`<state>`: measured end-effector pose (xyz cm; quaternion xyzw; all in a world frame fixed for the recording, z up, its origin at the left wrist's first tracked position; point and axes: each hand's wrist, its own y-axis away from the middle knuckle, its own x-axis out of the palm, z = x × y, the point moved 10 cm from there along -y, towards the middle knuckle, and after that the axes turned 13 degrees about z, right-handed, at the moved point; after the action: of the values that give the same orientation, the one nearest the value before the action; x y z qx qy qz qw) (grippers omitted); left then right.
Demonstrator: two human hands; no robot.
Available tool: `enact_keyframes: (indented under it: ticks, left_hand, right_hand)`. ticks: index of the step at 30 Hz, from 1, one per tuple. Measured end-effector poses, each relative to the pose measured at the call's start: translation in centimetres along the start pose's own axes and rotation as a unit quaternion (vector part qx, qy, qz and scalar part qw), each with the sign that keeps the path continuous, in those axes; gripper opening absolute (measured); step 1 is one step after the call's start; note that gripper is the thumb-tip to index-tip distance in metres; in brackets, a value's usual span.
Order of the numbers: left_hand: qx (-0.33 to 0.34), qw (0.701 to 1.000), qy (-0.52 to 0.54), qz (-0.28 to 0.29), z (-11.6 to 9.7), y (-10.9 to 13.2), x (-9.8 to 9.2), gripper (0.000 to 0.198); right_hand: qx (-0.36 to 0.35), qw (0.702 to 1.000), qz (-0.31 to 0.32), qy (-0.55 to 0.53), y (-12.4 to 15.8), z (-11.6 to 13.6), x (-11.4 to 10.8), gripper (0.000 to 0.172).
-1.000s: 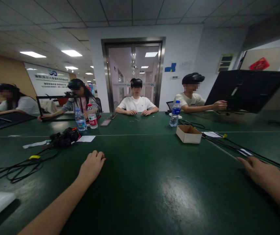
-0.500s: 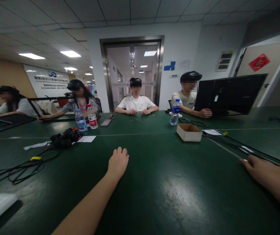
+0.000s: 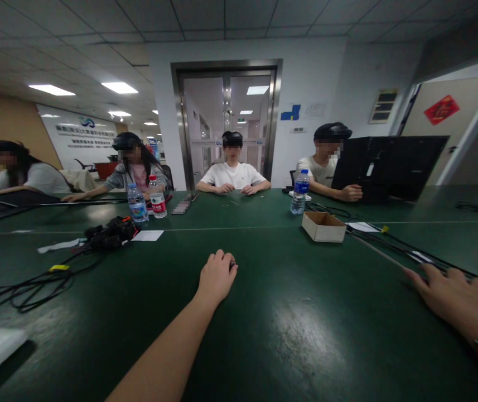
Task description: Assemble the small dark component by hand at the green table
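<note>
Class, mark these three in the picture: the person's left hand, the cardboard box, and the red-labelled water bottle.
left hand [image 3: 217, 276]: head view, back of the hand.
cardboard box [image 3: 322, 235]: head view, front wall.
red-labelled water bottle [image 3: 159, 207]: head view, on the red label.

Office interior: green table [image 3: 289, 335], white wall [image 3: 318, 72] with steel-framed glass double door [image 3: 227, 123], tiled ceiling [image 3: 222, 19] with panel lights [image 3: 119, 87].
</note>
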<state>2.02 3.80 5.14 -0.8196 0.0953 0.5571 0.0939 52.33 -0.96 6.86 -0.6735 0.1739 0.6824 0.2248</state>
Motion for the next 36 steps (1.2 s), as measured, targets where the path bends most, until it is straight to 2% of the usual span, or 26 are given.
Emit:
enact_keyframes:
  ticks: [2, 4, 6, 8, 10, 13, 15, 17, 19, 22, 26, 30, 32, 33, 36]
  left_hand:
    - [0.002, 1.0, 0.003, 0.004, 0.0, -0.1, 0.1, 0.027]
    - [0.001, 1.0, 0.009, 0.007, 0.1, -0.1, 0.2, 0.028]
    - [0.003, 1.0, 0.019, 0.006, 0.2, -0.2, 0.3, 0.028]
    - [0.004, 0.999, 0.045, 0.0, 0.4, -0.4, 0.3, 0.029]
    - [-0.003, 0.996, 0.09, -0.01, 0.9, -0.8, 0.3, 0.033]
    - [-0.022, 0.984, 0.178, -0.018, 1.9, -2.2, 1.0, 0.038]
    - [-0.038, 0.97, 0.239, -0.029, 2.6, -3.3, 1.5, 0.04]
    - [-0.043, 0.95, 0.305, -0.054, 3.0, -4.2, 1.8, 0.038]
    - [-0.022, 0.922, 0.379, -0.077, 3.0, -4.9, 2.0, 0.036]
    - [0.008, 0.877, 0.473, -0.087, 2.8, -5.6, 2.4, 0.035]
    - [0.014, 0.827, 0.552, -0.105, 2.6, -6.0, 3.0, 0.029]
    - [0.02, 0.787, 0.609, -0.1, 2.0, -6.5, 3.7, 0.026]
    - [0.013, 0.784, 0.611, -0.106, 2.3, -6.5, 3.6, 0.028]
    - [0.007, 0.793, 0.599, -0.114, 2.7, -6.4, 3.4, 0.029]
    - [-0.018, 0.842, 0.52, -0.143, 4.4, -5.8, 2.1, 0.035]
  right_hand:
    - [0.002, 0.999, -0.045, 0.013, 1.2, 1.2, -1.6, 0.06]
    - [-0.026, 0.992, -0.116, 0.033, 2.8, 3.6, -3.7, 0.058]
    - [-0.084, 0.978, -0.181, 0.052, 4.8, 7.3, -5.3, 0.053]
    - [-0.165, 0.962, -0.207, 0.063, 6.8, 12.1, -5.4, 0.047]
    - [-0.246, 0.953, -0.177, 0.027, 8.6, 17.1, -4.2, 0.039]
    - [-0.371, 0.924, -0.046, -0.082, 11.6, 25.5, -0.6, 0.03]
    - [-0.381, 0.91, 0.031, -0.162, 13.2, 30.0, 1.4, 0.019]
    - [-0.406, 0.883, 0.073, -0.227, 15.2, 34.1, 2.3, 0.016]
    - [-0.393, 0.865, 0.103, -0.295, 16.1, 36.4, 2.7, 0.012]
    - [-0.364, 0.837, 0.132, -0.386, 16.2, 37.5, 3.0, 0.011]
    - [-0.334, 0.804, 0.153, -0.468, 15.4, 36.7, 3.1, 0.012]
    - [-0.355, 0.773, 0.15, -0.505, 15.3, 36.4, 2.6, 0.012]
    - [-0.379, 0.761, 0.144, -0.506, 15.3, 36.6, 2.4, 0.013]
    - [-0.386, 0.76, 0.142, -0.504, 15.1, 36.6, 2.3, 0.014]
    - [-0.389, 0.76, 0.14, -0.501, 13.9, 36.2, 2.6, 0.017]
